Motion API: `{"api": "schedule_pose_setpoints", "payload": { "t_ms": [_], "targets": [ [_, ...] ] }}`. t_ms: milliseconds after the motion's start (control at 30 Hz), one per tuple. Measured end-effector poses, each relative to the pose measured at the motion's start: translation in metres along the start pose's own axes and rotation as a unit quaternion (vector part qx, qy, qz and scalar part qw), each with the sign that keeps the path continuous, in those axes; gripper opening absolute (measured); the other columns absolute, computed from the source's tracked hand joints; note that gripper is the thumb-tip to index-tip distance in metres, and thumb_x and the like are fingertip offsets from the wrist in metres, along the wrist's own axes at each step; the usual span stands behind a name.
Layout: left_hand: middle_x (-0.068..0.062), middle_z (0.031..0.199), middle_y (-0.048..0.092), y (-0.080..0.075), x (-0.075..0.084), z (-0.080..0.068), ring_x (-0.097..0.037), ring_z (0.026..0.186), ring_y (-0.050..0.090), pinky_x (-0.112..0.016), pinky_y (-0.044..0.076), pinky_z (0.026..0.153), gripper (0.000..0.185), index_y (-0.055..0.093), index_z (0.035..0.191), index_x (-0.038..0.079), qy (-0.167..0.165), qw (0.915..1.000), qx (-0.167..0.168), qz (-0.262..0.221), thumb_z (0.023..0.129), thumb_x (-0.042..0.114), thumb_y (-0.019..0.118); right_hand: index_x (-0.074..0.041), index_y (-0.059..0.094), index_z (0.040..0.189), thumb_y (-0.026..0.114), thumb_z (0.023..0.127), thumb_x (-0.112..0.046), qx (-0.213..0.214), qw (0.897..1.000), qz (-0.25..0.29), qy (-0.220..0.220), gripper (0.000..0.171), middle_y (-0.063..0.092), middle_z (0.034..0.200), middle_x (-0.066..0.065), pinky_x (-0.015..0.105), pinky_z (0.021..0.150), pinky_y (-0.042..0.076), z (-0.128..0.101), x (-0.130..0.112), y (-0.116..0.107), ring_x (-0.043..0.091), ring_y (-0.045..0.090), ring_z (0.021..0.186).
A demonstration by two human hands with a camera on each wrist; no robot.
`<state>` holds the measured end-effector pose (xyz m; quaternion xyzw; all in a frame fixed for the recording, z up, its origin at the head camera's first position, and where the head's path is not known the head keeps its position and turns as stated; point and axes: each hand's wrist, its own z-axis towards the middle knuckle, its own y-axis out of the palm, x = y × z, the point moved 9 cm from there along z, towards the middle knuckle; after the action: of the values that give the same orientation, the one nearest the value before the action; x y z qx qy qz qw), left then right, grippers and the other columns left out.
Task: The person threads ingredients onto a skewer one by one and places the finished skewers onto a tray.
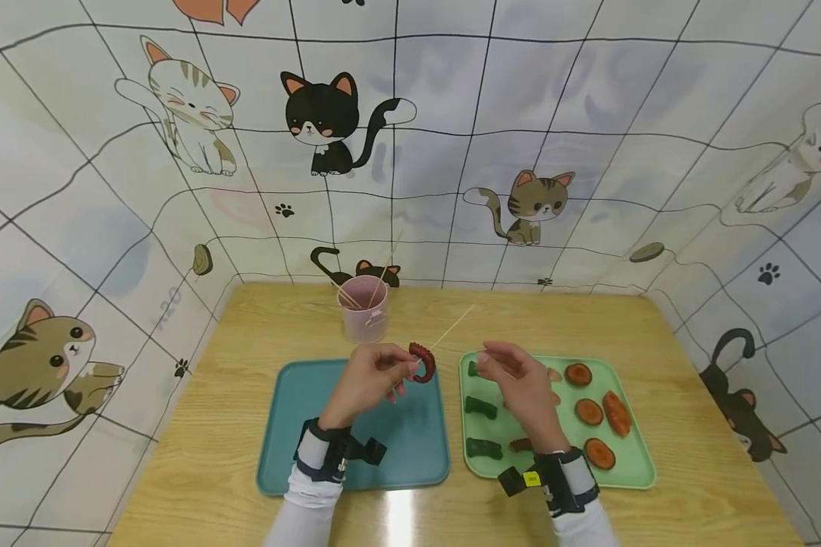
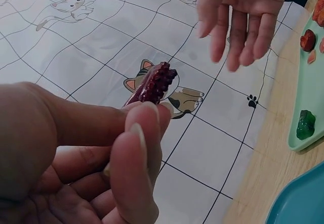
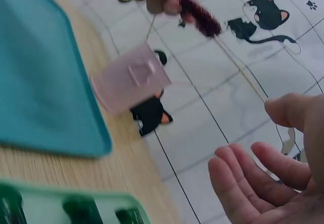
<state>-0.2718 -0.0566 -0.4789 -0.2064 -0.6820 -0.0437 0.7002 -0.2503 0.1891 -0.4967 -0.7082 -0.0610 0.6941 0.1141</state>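
Above the blue tray (image 1: 410, 456), my left hand (image 1: 369, 377) pinches a thin wooden skewer (image 1: 451, 325) with a curved dark red tentacle piece (image 1: 430, 367) on it. Rows of suckers show on the tentacle (image 2: 157, 84) in the left wrist view. From the piece, the bare stick slants up to the right. My right hand (image 1: 525, 387) hovers over the green tray (image 1: 632, 480), fingers loosely bent and holding nothing. In the right wrist view the stick's far end reaches near the right thumb (image 3: 291, 110); it looks apart from it in the head view.
A pink bucket (image 1: 366, 323) with several skewers stands behind the blue tray. On the green tray lie green pieces (image 1: 482, 448), round orange-brown slices (image 1: 600, 453) and an orange piece (image 1: 617, 414). Cat-patterned sheeting (image 1: 438, 205) encloses the wooden table (image 1: 198, 456).
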Motion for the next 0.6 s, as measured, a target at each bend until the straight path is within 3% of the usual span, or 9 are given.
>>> {"api": "schedule_pose_setpoints", "payload": {
  "t_ms": [133,300,433,600],
  "targets": [
    [-0.015,0.087,0.073,-0.002,0.000,0.000,-0.020,0.063,0.065,-0.029,0.055,0.055,0.013,0.075,0.103,0.006,0.002,1.0000,0.005,0.000,0.099,0.017,0.069,-0.020,0.062,0.137,0.065,0.099,-0.048,0.005,0.995,-0.101,-0.006,0.048,0.071,0.127,0.006,0.024,0.092,0.055,0.004,0.010,-0.020,0.014,0.071,0.109],
    [-0.011,0.089,0.074,-0.004,0.001,0.000,-0.021,0.064,0.065,-0.029,0.055,0.056,0.013,0.075,0.105,0.007,-0.002,1.0000,0.005,-0.004,0.099,0.018,0.069,-0.017,0.060,0.141,0.065,0.100,-0.046,-0.009,0.985,-0.174,-0.005,0.050,0.069,0.131,0.010,0.039,0.098,0.055,0.006,0.025,-0.037,0.026,0.066,0.120],
    [-0.012,0.087,0.073,-0.005,0.002,-0.001,-0.020,0.064,0.065,-0.030,0.056,0.056,0.014,0.075,0.105,0.006,0.001,1.0000,0.006,-0.003,0.099,0.017,0.069,-0.007,0.064,0.135,0.069,0.099,-0.035,-0.051,0.967,-0.249,-0.003,0.046,0.068,0.128,0.018,0.045,0.090,0.058,0.004,0.038,-0.041,0.033,0.068,0.113],
    [-0.012,0.086,0.073,-0.005,0.001,-0.001,-0.016,0.062,0.064,-0.030,0.056,0.055,0.014,0.075,0.104,0.006,0.003,1.0000,0.003,-0.005,0.099,0.017,0.069,0.002,0.069,0.124,0.074,0.094,-0.020,-0.089,0.947,-0.308,0.004,0.038,0.064,0.116,0.021,0.038,0.077,0.057,0.000,0.054,-0.043,0.029,0.071,0.100]
  ]
}}
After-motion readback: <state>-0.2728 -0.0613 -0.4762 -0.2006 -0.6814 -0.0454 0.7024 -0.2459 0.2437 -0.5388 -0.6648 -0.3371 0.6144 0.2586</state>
